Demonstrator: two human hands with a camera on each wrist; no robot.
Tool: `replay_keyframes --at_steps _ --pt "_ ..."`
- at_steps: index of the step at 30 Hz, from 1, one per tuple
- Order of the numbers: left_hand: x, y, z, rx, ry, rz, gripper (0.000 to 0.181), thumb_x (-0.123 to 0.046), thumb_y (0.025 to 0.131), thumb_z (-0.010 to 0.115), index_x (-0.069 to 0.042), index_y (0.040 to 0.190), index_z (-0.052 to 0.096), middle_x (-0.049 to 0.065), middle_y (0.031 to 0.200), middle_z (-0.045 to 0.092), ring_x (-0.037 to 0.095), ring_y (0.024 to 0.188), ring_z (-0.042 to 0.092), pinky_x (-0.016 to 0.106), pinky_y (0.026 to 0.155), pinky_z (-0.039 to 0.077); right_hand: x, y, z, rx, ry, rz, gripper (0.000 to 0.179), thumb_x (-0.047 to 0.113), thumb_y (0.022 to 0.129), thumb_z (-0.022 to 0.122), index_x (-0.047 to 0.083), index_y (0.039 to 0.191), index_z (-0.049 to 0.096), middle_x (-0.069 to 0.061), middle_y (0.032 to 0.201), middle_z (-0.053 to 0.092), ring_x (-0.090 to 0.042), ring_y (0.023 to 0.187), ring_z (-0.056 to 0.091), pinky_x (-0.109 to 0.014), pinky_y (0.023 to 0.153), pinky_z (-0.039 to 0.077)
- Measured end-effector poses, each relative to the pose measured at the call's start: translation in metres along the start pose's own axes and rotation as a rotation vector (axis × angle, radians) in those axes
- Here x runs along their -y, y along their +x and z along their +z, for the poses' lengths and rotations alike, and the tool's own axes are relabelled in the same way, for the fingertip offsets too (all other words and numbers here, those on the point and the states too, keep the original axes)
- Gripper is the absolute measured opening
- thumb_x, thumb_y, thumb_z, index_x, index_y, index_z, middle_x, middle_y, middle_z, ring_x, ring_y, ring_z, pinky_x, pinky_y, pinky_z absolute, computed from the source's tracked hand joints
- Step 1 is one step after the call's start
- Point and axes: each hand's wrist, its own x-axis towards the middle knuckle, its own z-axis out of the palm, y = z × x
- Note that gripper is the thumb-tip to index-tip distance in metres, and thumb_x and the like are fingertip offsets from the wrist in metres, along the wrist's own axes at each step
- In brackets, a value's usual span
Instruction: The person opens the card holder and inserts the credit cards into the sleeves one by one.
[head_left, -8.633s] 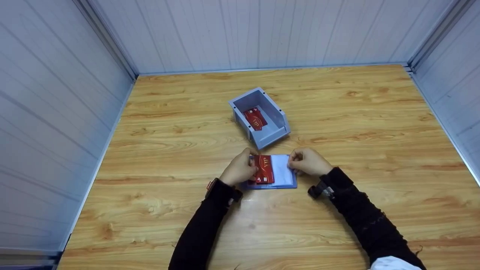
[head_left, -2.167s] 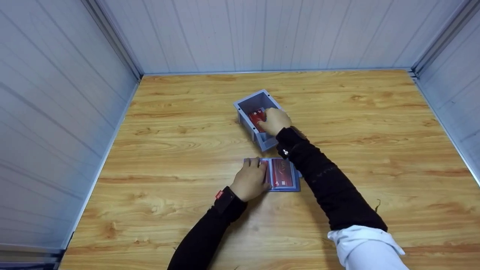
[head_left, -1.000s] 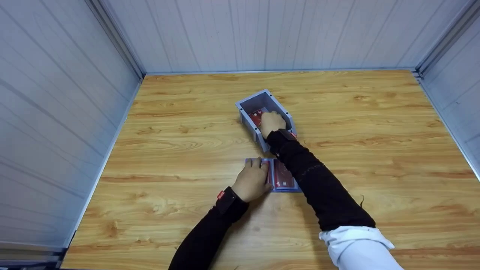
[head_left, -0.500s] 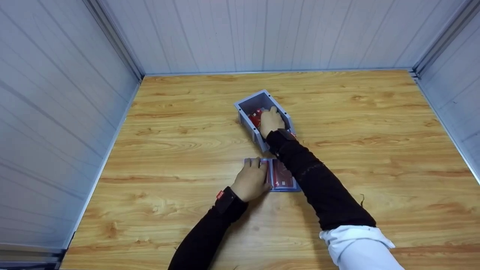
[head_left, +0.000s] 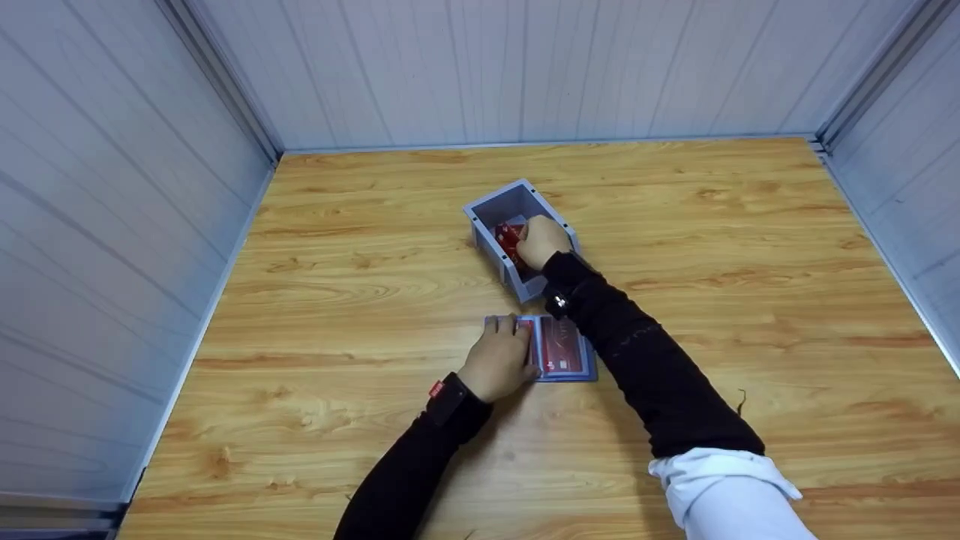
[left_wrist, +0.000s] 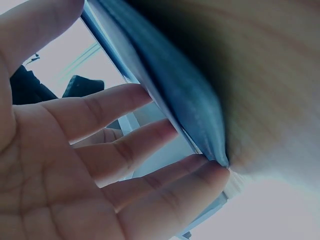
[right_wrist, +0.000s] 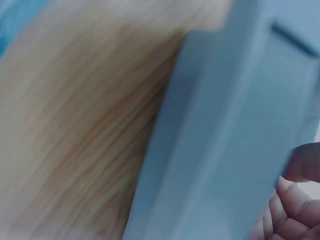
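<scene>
Currently | left hand: fingers spread over card holder on counter | right hand: at red card in grey bin, cannot tell whether pinching | risk: shallow edge grip could drop card

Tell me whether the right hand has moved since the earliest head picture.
Yes: the right hand went forward from the card holder into the gray bin.
</scene>
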Motion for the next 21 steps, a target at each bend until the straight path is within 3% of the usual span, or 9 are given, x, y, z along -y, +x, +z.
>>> replay_keyframes --at_steps 4,9,16,21 --pt "0.0 0.0 0.0 -0.012 -0.004 0.009 0.061 -0.036 0.078 0.076 0.004 0.121 0.061 0.025 0.129 0.057 0.045 0.116 0.053 0.047 0.109 0.04 -0.005 -0.004 -0.007 0.009 0.102 -0.006 0.01 0.011 0.086 0.055 0.006 0.079 0.061 -0.004 0.084 0.059 -0.022 0.08 0.054 -0.028 0.067 0.04" --pt "0.0 0.0 0.001 -0.004 -0.009 0.003 0.061 -0.037 0.078 0.076 0.004 0.122 0.061 0.024 0.129 0.057 0.044 0.117 0.053 0.047 0.108 0.041 -0.011 -0.012 -0.018 -0.01 0.206 -0.035 0.015 0.013 0.088 0.058 0.0 0.092 0.065 -0.006 0.086 0.059 -0.022 0.084 0.055 -0.029 0.076 0.043" --pt "0.0 -0.002 0.0 -0.016 -0.024 0.005 0.06 -0.035 0.077 0.077 0.004 0.119 0.061 0.025 0.128 0.057 0.045 0.117 0.053 0.049 0.11 0.039 -0.019 -0.033 -0.037 -0.049 0.283 -0.111 0.014 0.012 0.088 0.058 0.0 0.094 0.064 -0.004 0.082 0.059 -0.017 0.076 0.054 -0.023 0.068 0.041" --pt "0.0 -0.002 0.0 -0.021 -0.042 0.008 0.059 -0.035 0.077 0.077 0.004 0.119 0.061 0.025 0.129 0.056 0.047 0.118 0.052 0.049 0.11 0.039 -0.027 -0.049 -0.047 -0.036 0.446 -0.096 0.009 0.008 0.091 0.059 0.0 0.094 0.063 0.0 0.078 0.057 -0.01 0.069 0.054 -0.016 0.059 0.045"
